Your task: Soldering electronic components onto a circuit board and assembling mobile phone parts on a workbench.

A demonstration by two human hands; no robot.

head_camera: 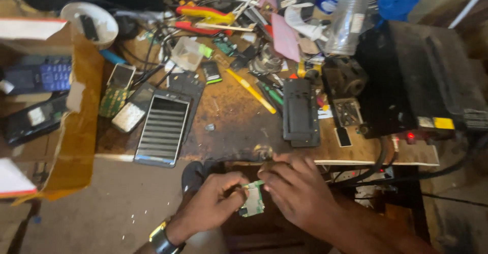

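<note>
A small green circuit board [252,199] is held below the near edge of the counter [239,127], pinched between both hands. The left hand [211,203] has its grip closed on the board's left edge; the right hand [297,190] has its fingers closed over the top right corner. The board is best steadied by the edges, with light pressure. Farther off, a phone with a striped screen [162,129] and a yellow tool [251,91] are seen on the counter.

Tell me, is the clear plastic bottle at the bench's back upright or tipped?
Upright. The clear plastic bottle stands on its base among the clutter, its body rising toward the camera.
</note>
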